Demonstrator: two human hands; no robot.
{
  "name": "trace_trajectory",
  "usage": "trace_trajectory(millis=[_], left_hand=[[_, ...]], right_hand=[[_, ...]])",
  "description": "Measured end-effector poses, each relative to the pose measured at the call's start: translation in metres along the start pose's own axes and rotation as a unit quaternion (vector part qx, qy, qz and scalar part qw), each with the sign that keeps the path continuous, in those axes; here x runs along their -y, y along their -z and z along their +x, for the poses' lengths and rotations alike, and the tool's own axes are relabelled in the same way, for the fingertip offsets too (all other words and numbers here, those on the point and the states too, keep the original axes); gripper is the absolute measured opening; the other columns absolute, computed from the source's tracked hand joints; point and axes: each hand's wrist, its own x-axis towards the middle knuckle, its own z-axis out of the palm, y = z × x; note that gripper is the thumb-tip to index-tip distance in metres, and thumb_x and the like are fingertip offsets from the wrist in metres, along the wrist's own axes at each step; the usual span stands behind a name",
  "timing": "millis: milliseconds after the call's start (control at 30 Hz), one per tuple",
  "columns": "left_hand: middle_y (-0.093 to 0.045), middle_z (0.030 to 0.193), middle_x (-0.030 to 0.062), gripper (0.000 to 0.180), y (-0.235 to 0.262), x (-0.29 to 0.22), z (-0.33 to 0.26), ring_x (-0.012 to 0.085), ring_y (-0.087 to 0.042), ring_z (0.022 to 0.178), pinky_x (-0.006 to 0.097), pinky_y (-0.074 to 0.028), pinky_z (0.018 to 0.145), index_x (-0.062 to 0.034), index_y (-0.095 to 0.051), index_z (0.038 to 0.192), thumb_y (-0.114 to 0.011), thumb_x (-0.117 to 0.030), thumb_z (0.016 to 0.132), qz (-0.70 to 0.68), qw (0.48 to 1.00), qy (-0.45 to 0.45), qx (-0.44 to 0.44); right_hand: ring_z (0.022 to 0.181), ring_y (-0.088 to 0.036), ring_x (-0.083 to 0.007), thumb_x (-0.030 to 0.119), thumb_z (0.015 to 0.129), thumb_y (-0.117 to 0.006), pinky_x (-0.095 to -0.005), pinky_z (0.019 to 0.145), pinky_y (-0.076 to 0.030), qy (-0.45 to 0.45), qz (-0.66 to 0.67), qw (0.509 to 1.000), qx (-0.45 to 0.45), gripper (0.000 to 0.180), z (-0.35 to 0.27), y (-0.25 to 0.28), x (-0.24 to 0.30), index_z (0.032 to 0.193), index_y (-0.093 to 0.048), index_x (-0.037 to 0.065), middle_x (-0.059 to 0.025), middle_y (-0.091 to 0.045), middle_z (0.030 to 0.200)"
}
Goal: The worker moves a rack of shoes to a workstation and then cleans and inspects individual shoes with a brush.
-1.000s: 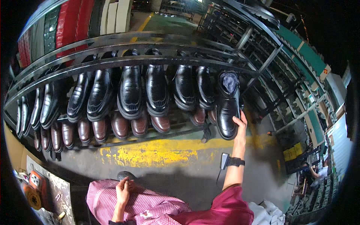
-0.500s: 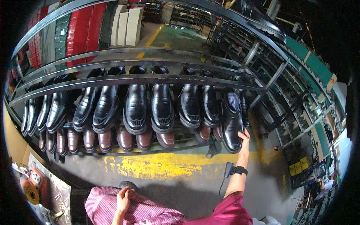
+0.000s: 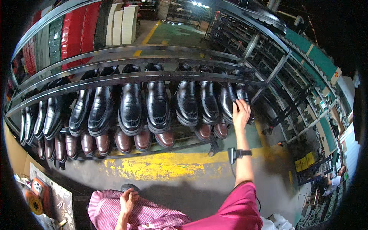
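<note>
At the right end of a rack row, my right hand (image 3: pixel 241 112) lies over the toes of a pair of black leather shoes, its fingers stretched out. The left shoe (image 3: pixel 226 100) of that pair rests on the rack and is partly behind my hand; the right one (image 3: pixel 241 92) is mostly covered. Low in the view, my left hand (image 3: pixel 128 200) is held over a pink checkered cloth (image 3: pixel 153 212), fingers curled together. Whatever they may hold is too small to make out. More black shoes (image 3: pixel 130 103) hang toe-down along the same row.
Brown shoes (image 3: pixel 123 141) fill the tier below. Metal rack bars (image 3: pixel 153 76) cross in front of the upper shoe parts. An orange-and-black machine (image 3: pixel 38 193) stands at lower left by a worn board (image 3: pixel 61 191). More racks (image 3: pixel 295 111) line the right side.
The shoe my right hand held in front of the rack now sits in the row beside its mate. That hand has moved up onto the toes. My left hand has barely moved.
</note>
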Motion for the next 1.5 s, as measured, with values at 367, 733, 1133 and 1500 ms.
trace_trajectory(millis=[367,733,1133,1500], left_hand=[[-0.059,0.092,0.0163,0.033,0.011,0.005,-0.013,0.0205,-0.061,0.076,0.028,-0.051,0.068,0.0064,-0.042,0.115,-0.042,-0.015,0.09,0.038,0.999,-0.028,-0.002],[-0.059,0.094,0.0168,0.033,-0.005,-0.003,-0.01,0.0194,-0.06,0.081,0.027,-0.049,0.072,0.0073,-0.043,0.115,-0.041,-0.013,0.089,0.063,0.997,-0.015,0.037],[-0.06,0.09,0.016,0.028,0.006,0.002,-0.02,0.0199,-0.06,0.079,0.028,-0.05,0.071,0.0076,-0.045,0.112,-0.039,-0.007,0.089,0.051,0.998,-0.045,0.008],[-0.061,0.088,0.0102,0.027,0.008,-0.016,-0.029,0.0152,-0.059,0.074,0.026,-0.05,0.068,0.0036,-0.048,0.111,-0.041,-0.009,0.088,-0.057,0.998,-0.005,-0.007]], right_hand=[[0.106,-0.044,-0.0321,0.058,0.067,-0.06,-0.047,0.075,-0.046,-0.611,0.593,0.498,0.164,0.079,-0.062,-0.003,0.091,0.124,-0.035,0.008,-0.0171,-0.04,0.122],[0.069,-0.058,-0.0209,0.022,0.067,-0.072,-0.0315,0.041,-0.052,-0.459,0.51,0.72,0.108,0.064,-0.024,-0.029,0.124,0.115,-0.036,-0.001,-0.0139,-0.054,0.094],[0.076,-0.061,-0.0272,0.021,0.076,-0.063,-0.0398,0.065,-0.054,-0.612,0.719,0.33,0.005,0.028,-0.048,-0.004,0.106,0.095,-0.055,0.002,-0.0113,-0.062,0.089],[0.083,-0.056,-0.0207,0.044,0.083,-0.047,-0.0346,0.061,-0.043,-0.655,0.664,0.349,0.094,0.036,-0.229,0.114,0.14,0.102,-0.055,0.014,-0.0056,-0.06,0.097]])
